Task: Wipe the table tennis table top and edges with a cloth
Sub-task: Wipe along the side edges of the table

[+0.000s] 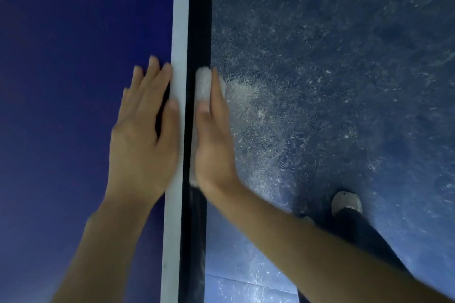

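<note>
Blue table top — right hand presses cloth

Table top: deep blue, smooth, matt, with an even painted look. Edge line: white painted stripe, flat and matt. Side edge: black, smooth, with a faint sheen low down. Cloth: pale grey-white fabric with a nubby, towel-like weave. Floor: dark blue-grey hard surface, speckled and scuffed, glossy where light reflects. Shoe: light-coloured upper, material unclear.
</note>
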